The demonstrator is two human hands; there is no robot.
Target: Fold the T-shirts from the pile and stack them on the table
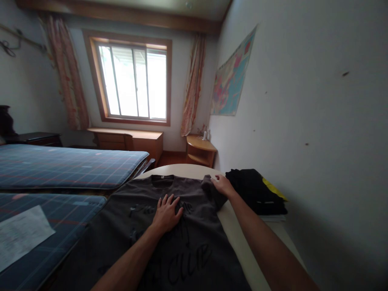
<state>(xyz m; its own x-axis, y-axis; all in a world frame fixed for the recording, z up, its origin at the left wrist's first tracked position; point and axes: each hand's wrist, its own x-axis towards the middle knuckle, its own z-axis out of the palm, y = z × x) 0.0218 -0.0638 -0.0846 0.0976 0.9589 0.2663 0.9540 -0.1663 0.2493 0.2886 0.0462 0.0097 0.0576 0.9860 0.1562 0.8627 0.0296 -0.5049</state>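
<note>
A dark grey T-shirt [194, 226] with black lettering lies spread over a pale round-ended table [182, 169], its neckline toward the far end. Flat on the chest print rests my left hand [167, 212], fingers spread. My right hand [222, 185] is at the shirt's right-side sleeve, thumb and fingers closed on the sleeve cloth, which is bunched up there. The fingertips partly hide that pinched fabric. Just right of my right hand sits a stack of folded dark clothes [254, 192] with a yellow patch.
At left are two plaid mattresses [69, 165], the nearer one with a paper sheet [26, 234] on it. A white wall [318, 161] runs close along the right. Beyond the table stand a corner shelf [200, 142] and a wooden desk [145, 135] under the window.
</note>
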